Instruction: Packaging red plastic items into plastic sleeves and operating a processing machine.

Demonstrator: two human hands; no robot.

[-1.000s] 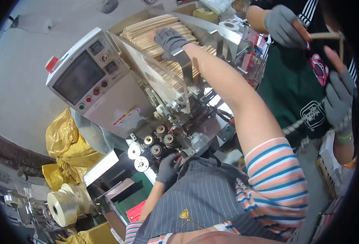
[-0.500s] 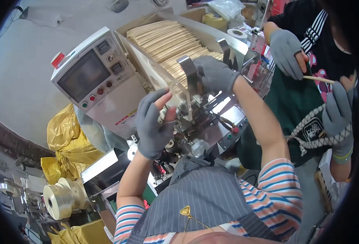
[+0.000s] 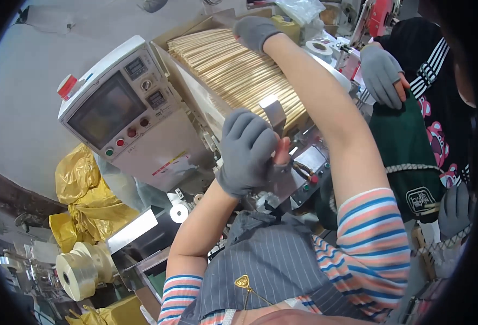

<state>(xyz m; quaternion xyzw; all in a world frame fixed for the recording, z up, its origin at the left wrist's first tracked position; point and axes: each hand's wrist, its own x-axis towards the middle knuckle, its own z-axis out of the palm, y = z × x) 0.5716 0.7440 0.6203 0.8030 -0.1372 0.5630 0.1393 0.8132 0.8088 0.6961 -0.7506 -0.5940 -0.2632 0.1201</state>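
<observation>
A thick stack of pale wooden sticks, like chopsticks (image 3: 233,65), lies side by side in the machine's hopper. My left hand (image 3: 244,154), in a grey glove with bare fingertips showing, is closed at the near end of the stack, beside an upright bent metal plate (image 3: 273,112). What its fingers hold, if anything, is hidden. My right hand (image 3: 256,33), also grey-gloved, reaches over the stack to its far end. Its back faces me and its fingers bend down out of sight at the stack's edge.
A white control box (image 3: 114,103) with a screen and a red knob stands left of the hopper. Yellow plastic bags (image 3: 82,189) and clear film rolls (image 3: 79,273) are at the left. At the right, a co-worker's gloved hand (image 3: 381,73) is near a green apron (image 3: 396,141).
My right hand has moved from the near metal plates to the stack's far end. My left hand has moved right and closed. The co-worker's far-right hand has dropped lower.
</observation>
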